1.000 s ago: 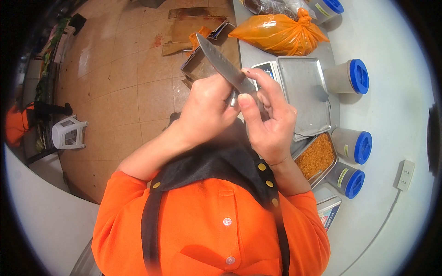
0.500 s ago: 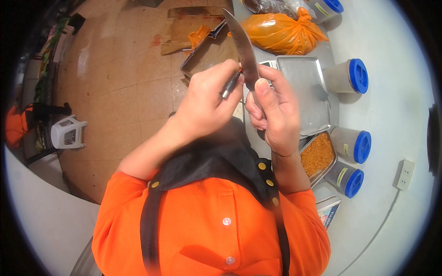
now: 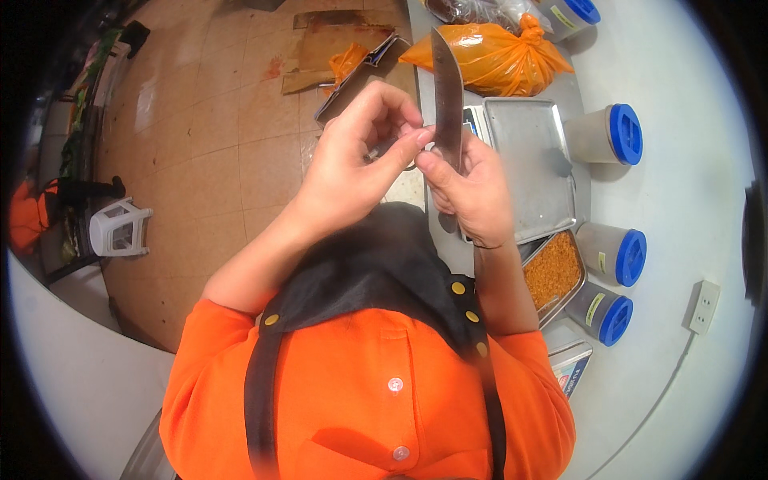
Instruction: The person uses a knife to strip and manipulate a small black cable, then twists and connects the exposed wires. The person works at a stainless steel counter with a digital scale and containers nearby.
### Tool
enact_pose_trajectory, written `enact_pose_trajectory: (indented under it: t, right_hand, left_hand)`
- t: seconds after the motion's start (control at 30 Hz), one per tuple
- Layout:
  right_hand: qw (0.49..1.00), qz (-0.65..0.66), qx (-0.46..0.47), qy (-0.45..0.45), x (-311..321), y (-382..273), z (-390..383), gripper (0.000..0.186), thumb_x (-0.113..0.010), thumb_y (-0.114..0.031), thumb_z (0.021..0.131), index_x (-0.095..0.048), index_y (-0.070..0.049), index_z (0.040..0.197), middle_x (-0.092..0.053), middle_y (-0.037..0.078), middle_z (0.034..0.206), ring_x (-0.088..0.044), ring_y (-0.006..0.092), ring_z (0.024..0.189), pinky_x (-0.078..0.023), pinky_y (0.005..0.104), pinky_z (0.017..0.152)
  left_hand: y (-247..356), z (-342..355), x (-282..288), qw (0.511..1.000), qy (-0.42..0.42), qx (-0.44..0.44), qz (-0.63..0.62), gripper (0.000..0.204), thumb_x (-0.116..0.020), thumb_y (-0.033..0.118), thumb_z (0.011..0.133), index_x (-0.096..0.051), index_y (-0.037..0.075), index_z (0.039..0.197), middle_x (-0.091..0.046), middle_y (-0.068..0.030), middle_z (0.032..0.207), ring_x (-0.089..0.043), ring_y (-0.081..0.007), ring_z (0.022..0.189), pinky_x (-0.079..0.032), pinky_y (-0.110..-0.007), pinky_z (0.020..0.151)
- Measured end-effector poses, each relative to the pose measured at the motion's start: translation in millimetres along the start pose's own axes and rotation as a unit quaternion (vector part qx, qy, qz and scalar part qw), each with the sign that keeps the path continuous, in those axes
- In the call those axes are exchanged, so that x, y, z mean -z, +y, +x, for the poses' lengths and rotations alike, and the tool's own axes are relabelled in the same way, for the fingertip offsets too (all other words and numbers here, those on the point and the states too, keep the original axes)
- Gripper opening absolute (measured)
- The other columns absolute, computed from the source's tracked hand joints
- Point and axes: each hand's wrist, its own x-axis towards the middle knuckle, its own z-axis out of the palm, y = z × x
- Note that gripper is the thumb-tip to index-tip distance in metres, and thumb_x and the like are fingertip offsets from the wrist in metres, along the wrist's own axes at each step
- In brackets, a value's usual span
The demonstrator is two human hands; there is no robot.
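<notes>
In my right hand (image 3: 474,192) is a large knife (image 3: 448,92), its dark curved blade pointing up and away from me. My thumb presses at the base of the blade, and the handle's end shows below the fingers. My left hand (image 3: 360,152) is beside it, thumb and index fingertip pinched together close to the blade and the right thumb. A slim dark, pen-like thing with a silvery end (image 3: 370,156) shows partly inside the left hand; the fingers hide most of it.
To the right a counter holds a metal tray (image 3: 524,168), a pan of orange-brown crumbs (image 3: 552,272) and several blue-lidded containers (image 3: 626,134). A knotted orange bag (image 3: 492,60) lies at its far end. Left on the tiled floor stands a white stool (image 3: 120,228); an opened box (image 3: 364,72) is ahead.
The knife has shifted right and turned more upright. My left hand has turned, its fingers loosening and curling, so the dark pen-like thing is now mostly hidden.
</notes>
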Motion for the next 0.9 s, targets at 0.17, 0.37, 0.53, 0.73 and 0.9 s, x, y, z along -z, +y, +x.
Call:
enact_pose_trajectory:
  t: [0.17,0.37,0.53,0.73,0.9]
  right_hand:
    - [0.998,0.052,0.016,0.023,-2.8,4.1,1.2,0.017,-0.067,-0.015,0.095,-0.061,-0.001,0.100,-0.054,-0.001,0.069,-0.040,0.0018,0.050,-0.029,0.0181,0.044]
    - [0.989,0.149,0.003,-0.012,0.4,-13.1,0.1,0.020,-0.062,-0.019,0.096,-0.061,0.000,0.089,-0.052,0.002,0.061,-0.036,0.0042,0.043,-0.027,0.0194,0.040]
    - [0.990,0.143,0.011,-0.012,-3.4,-19.3,-1.1,0.021,-0.062,-0.019,0.096,-0.061,0.000,0.087,-0.051,0.002,0.059,-0.036,0.0045,0.042,-0.027,0.0196,0.039]
    - [0.991,0.132,-0.009,-0.032,-1.6,-19.7,-0.2,0.023,-0.061,-0.020,0.097,-0.062,0.000,0.086,-0.051,0.002,0.059,-0.038,0.0044,0.044,-0.028,0.0191,0.040]
    - [0.992,0.113,-0.021,-0.043,-1.3,-17.6,-0.8,0.023,-0.060,-0.020,0.096,-0.061,0.000,0.084,-0.050,0.002,0.059,-0.037,0.0043,0.045,-0.028,0.0193,0.041]
  left_hand:
    - [7.3,0.2,3.2,0.997,-0.013,0.000,0.071,0.013,-0.062,0.004,0.095,-0.056,0.000,0.106,-0.059,-0.0029,0.096,-0.058,-0.0092,0.086,-0.049,-0.024,0.076]
    - [10.6,-0.5,12.9,0.991,-0.048,0.055,-0.114,0.018,-0.060,0.011,0.098,-0.061,-0.003,0.110,-0.064,-0.0033,0.095,-0.057,-0.0088,0.084,-0.048,-0.025,0.077]
    - [10.8,-0.6,14.8,0.990,-0.068,0.077,-0.096,0.016,-0.061,0.012,0.098,-0.063,-0.002,0.106,-0.064,-0.0026,0.094,-0.056,-0.0081,0.085,-0.048,-0.025,0.077]
    - [12.5,0.2,14.5,0.988,-0.063,0.080,-0.113,0.015,-0.063,0.011,0.097,-0.064,-0.002,0.104,-0.065,-0.0015,0.092,-0.058,-0.0066,0.087,-0.046,-0.022,0.076]
    - [13.0,-1.5,14.9,0.990,-0.065,0.087,-0.089,0.013,-0.064,0.011,0.096,-0.065,-0.001,0.101,-0.064,0.0002,0.089,-0.057,-0.0047,0.083,-0.045,-0.020,0.070]
